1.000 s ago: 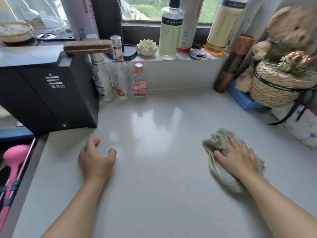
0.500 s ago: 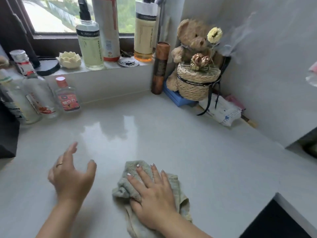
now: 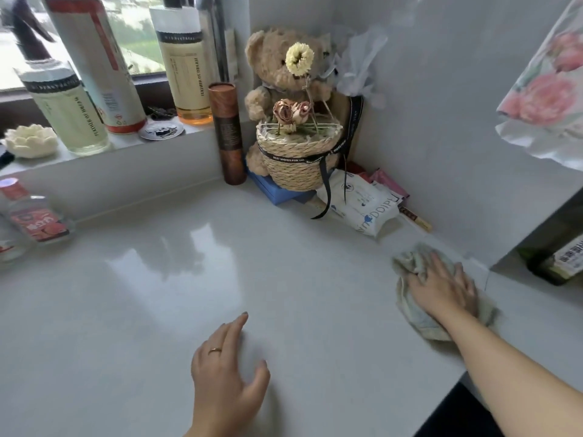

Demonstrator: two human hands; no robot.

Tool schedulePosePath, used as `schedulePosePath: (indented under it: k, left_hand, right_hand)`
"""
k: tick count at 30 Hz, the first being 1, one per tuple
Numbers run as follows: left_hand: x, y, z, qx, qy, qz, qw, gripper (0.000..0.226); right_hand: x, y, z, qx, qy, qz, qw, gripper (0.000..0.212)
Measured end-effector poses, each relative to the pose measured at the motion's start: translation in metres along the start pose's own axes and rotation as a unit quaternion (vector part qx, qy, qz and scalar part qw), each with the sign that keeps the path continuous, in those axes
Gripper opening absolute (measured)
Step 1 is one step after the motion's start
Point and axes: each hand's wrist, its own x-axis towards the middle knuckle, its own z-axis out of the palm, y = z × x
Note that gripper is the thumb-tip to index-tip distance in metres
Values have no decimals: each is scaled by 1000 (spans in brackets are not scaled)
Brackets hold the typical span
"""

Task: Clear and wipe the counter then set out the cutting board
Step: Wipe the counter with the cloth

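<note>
A crumpled pale green cloth (image 3: 410,313) lies on the light grey counter (image 3: 189,279) at the right, close to the wall. My right hand (image 3: 444,287) presses flat on the cloth with straight, spread fingers. Nearer the front, my left hand (image 3: 228,370) rests on the bare counter, fingers relaxed, a ring on one finger, holding nothing. No cutting board is in view.
In the back corner a teddy bear sits behind a woven basket (image 3: 299,156), with a brown tube (image 3: 228,134) beside it and a white wipes pack (image 3: 362,203). Tall bottles (image 3: 186,61) line the windowsill. Small bottles (image 3: 34,212) stand far left. A dark bottle (image 3: 558,263) sits in a right-hand niche.
My right hand has slid the cloth to the right, up to the wall. My view has turned right, and the black box at the left has gone out of frame.
</note>
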Motion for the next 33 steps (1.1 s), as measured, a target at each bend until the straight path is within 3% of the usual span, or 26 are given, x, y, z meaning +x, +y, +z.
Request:
schedulePosePath:
  k: [3,7,10,17,20,24,26,30,33]
  left_hand:
    - [3,9,6,0,10,-20,1000,82]
    - [7,19,17,0,20,-35,999,83]
    - [5,22,24,11,26,-45,999,85]
    - [-19,21,20,8,59,-59,996,83]
    - [-34,14,18,5,47,-84,995,88]
    - [-42,16,20,-1,17,-81,997,91]
    - [-45,19,20,-1,15,-77,997,91]
    - [-57,17,10,15,29,-69,997,89]
    - [-74,6,-4,36,50,-95,994,88]
  right_hand:
    - [-18,-19,1,6,-10,-34,999,57]
    - [-105,-64,28,-15,8,-302,953,57]
    - [-94,-97,31,-21,-70,-430,900,61]
    - [-2,-168,25,-81,-85,-378,918,58]
    - [-23,-136,26,-49,-70,-412,907,58]
    - [-84,-33,27,-36,-73,-481,873,63]
    - [-71,7,16,-61,-71,-424,901,60]
    - [-17,38,-3,-115,-47,-204,971,64]
    - [-29,33,3,-104,-39,-187,976,61]
